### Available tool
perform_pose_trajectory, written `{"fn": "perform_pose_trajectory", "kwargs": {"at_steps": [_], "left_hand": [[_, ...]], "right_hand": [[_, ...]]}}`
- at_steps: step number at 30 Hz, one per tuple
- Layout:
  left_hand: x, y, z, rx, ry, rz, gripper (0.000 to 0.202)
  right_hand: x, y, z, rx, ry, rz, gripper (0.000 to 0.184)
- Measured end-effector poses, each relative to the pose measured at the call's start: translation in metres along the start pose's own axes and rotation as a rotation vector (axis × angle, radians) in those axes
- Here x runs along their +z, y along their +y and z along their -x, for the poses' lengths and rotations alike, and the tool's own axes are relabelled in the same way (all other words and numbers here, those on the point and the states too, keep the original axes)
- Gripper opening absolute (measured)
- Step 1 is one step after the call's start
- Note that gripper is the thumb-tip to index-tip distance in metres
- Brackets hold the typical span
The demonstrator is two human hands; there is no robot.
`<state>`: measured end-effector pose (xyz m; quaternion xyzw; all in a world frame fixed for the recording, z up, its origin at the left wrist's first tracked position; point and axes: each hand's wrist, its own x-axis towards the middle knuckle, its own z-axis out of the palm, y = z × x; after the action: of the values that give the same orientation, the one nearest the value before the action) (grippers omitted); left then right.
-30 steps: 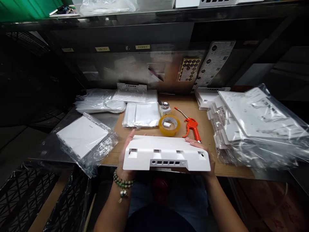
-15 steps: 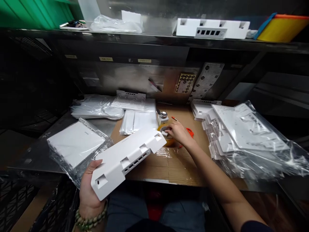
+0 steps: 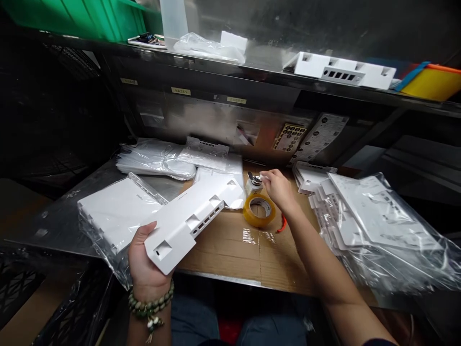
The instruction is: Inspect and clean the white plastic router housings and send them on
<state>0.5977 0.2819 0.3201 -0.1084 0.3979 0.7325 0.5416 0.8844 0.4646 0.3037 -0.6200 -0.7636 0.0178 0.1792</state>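
My left hand (image 3: pixel 144 259) is closed on the lower end of a white plastic device cover (image 3: pixel 183 211), which has a row of port cutouts and square recesses. The cover is held tilted above the front of the bench. Fingertips of my right hand (image 3: pixel 280 191) pinch a small white piece of cloth or paper (image 3: pixel 264 177), beside the metal top of a small white bottle (image 3: pixel 253 186). Whether the piece touches the metal top I cannot tell. Just in front lies a roll of yellow tape (image 3: pixel 251 220). A red-orange handle (image 3: pixel 283 224) shows partly under my right forearm.
A bagged white cover (image 3: pixel 115 209) lies left. Clear plastic bags (image 3: pixel 154 161) are stacked behind it. Several bagged white panels (image 3: pixel 382 216) are piled right. Another white cover (image 3: pixel 342 72) stands on the shelf above, with a yellow bin (image 3: pixel 432 84) and a green crate (image 3: pixel 79 19).
My right hand has moved from inside the tape roll back to the bottle, carrying the small white piece. My left hand still holds the cover. The view has shifted and tilted.
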Motion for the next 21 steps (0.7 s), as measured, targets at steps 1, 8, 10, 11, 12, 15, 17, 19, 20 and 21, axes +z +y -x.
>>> {"fn": "perform_pose_trajectory", "kwargs": {"at_steps": [1, 8, 10, 11, 12, 15, 17, 19, 20, 21], "left_hand": [[0.001, -0.001, 0.001, -0.004, 0.010, 0.009, 0.045], [0.007, -0.004, 0.007, 0.025, -0.010, 0.031, 0.045], [0.008, -0.006, 0.008, 0.032, -0.007, 0.038, 0.045], [0.008, -0.007, 0.009, 0.028, -0.005, 0.040, 0.045], [0.009, -0.009, 0.010, 0.023, -0.006, 0.041, 0.045], [0.011, -0.015, 0.014, 0.033, -0.016, 0.053, 0.043], [0.014, -0.020, 0.018, 0.039, -0.018, 0.060, 0.041], [0.016, -0.027, 0.022, 0.044, -0.010, 0.053, 0.041], [0.016, -0.030, 0.024, 0.050, -0.008, 0.046, 0.041], [0.017, -0.034, 0.026, 0.061, -0.009, 0.040, 0.042]], "right_hand": [[0.001, -0.001, -0.008, 0.007, -0.004, 0.007, 0.032], [0.008, -0.005, -0.026, 0.006, -0.010, -0.021, 0.016], [0.003, -0.008, -0.018, 0.013, 0.029, -0.047, 0.015], [-0.001, -0.011, -0.010, 0.014, 0.064, -0.075, 0.016], [-0.005, -0.017, 0.002, 0.003, 0.113, -0.137, 0.017], [-0.016, -0.048, 0.055, -0.142, 0.260, -0.537, 0.020], [-0.019, -0.075, 0.095, -0.272, 0.246, -0.763, 0.022], [-0.019, -0.101, 0.128, -0.320, 0.245, -0.874, 0.021], [-0.017, -0.112, 0.140, -0.315, 0.246, -0.912, 0.021], [-0.016, -0.120, 0.149, -0.303, 0.252, -0.946, 0.020]]}}
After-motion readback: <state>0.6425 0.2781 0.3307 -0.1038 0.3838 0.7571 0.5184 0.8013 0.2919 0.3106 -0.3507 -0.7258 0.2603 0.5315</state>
